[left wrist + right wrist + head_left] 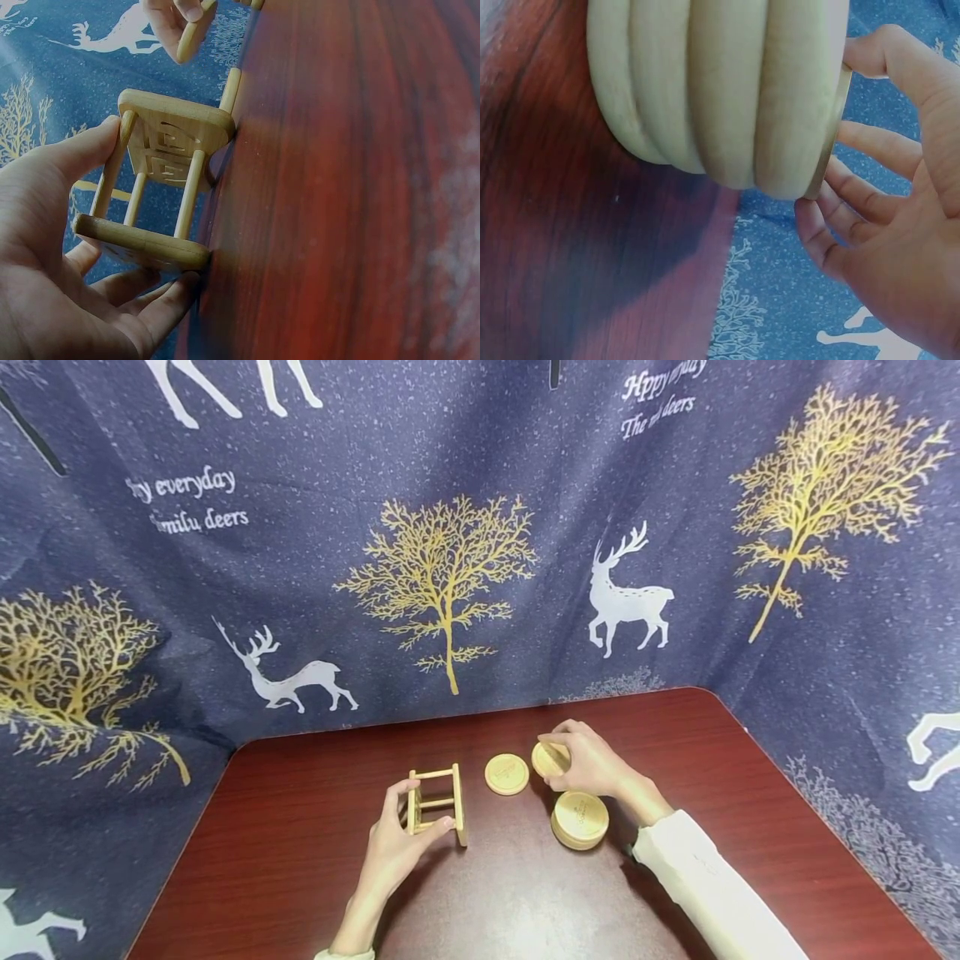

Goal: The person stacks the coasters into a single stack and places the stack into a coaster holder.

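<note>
A small wooden coaster holder (459, 807), two carved end panels joined by round rods, is gripped by my left hand (392, 850). In the left wrist view, its thumb lies on a rod of the coaster holder (176, 139) and the other fingers are under the lower panel. My right hand (592, 766) pinches a round wooden coaster (549, 760) above the table. A stack of several coasters (581, 814) stands just nearer than that hand. In the right wrist view, the stack (724, 90) partly hides the held coaster (832, 142).
Another round coaster (507, 774) lies flat between the holder and the right hand. Everything is on a dark red wooden table (300, 860). Behind its far edge hangs a blue cloth (480, 460) printed with deer and trees.
</note>
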